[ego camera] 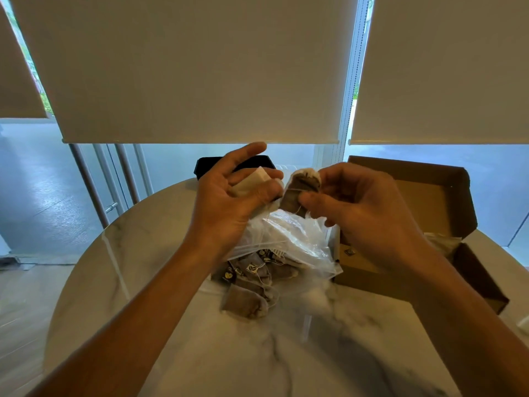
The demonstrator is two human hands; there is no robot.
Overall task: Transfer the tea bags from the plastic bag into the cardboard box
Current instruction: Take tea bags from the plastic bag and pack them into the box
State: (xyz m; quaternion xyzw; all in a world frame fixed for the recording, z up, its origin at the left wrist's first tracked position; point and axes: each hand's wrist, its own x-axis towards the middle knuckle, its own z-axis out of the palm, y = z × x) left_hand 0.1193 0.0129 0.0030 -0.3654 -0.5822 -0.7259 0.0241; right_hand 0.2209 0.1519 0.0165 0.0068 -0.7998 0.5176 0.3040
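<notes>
Hands: right hand [357, 207] pinches tea bag [300, 193]; left hand [229, 193] apparently holds another.

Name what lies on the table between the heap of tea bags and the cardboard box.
In the head view, the clear plastic bag lies between the tea bags and the cardboard box.

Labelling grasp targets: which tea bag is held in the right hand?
The brown tea bag pinched in the right hand above the plastic bag. The left hand holds a pale cream one; the other brown ones lie on the table.
</notes>
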